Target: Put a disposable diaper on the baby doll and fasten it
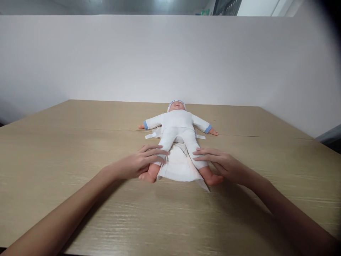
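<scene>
I've got the left hand (138, 163) and right hand (226, 163) loosely spread, fingers over the legs (190, 140) of the doll (177, 120), which lies face-up, head toward the tabletop's (170, 220) far edge. If they push unevenly, I reckon the body could twist, dragging the diaper (178, 163) beneath askew.

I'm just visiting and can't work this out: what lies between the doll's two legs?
A white diaper, spread open, lies between the legs of the doll. The head camera's view shows it.
</scene>
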The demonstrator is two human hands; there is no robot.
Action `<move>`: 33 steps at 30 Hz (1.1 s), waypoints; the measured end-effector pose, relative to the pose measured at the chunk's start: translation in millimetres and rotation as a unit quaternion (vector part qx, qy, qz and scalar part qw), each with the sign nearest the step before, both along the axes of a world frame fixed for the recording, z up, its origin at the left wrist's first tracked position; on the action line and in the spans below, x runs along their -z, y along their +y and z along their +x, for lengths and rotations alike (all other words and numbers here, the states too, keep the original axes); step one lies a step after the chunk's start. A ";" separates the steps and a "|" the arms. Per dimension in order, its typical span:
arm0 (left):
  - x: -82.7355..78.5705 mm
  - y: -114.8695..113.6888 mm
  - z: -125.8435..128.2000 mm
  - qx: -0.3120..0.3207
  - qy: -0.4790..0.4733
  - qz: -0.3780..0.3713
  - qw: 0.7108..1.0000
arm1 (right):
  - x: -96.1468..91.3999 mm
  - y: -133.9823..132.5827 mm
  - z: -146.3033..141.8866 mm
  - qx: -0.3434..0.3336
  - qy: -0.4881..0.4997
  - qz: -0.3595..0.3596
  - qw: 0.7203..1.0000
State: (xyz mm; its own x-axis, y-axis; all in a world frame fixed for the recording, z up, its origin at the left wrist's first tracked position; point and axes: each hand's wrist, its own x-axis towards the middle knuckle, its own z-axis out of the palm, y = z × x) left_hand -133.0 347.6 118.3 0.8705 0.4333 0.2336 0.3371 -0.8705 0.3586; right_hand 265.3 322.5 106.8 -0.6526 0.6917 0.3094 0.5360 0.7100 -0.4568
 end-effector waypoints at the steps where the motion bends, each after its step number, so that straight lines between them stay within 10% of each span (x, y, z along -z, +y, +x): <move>1: -1.5 -0.2 -0.1 0.000 -0.001 -0.009 1.000 | -4.7 -3.5 -3.5 0.009 -0.002 0.002 1.000; 8: -18.6 -13.8 10.1 -0.059 -0.005 -0.081 0.995 | -5.2 -39.2 -46.3 0.090 -0.102 0.111 0.984; 16: -9.7 -28.6 49.0 -0.166 0.040 0.055 0.984 | 9.5 -35.7 -64.0 0.152 -0.111 0.158 0.969; 25: -51.4 65.5 69.5 -0.252 -0.198 -0.103 0.942 | -32.9 69.2 -57.7 0.208 0.192 -0.001 0.959; 33: -22.9 114.9 88.6 -0.301 -0.301 -0.337 0.840 | -2.8 139.7 -63.9 0.205 0.271 -0.174 0.924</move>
State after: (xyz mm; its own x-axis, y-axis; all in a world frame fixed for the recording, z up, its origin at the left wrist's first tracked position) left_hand -44.4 462.5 141.2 0.2576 0.9630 0.0788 0.2240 -0.1389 0.9647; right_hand 201.4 462.2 109.6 -0.1274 0.9659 0.2253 0.3535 0.2565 -0.8996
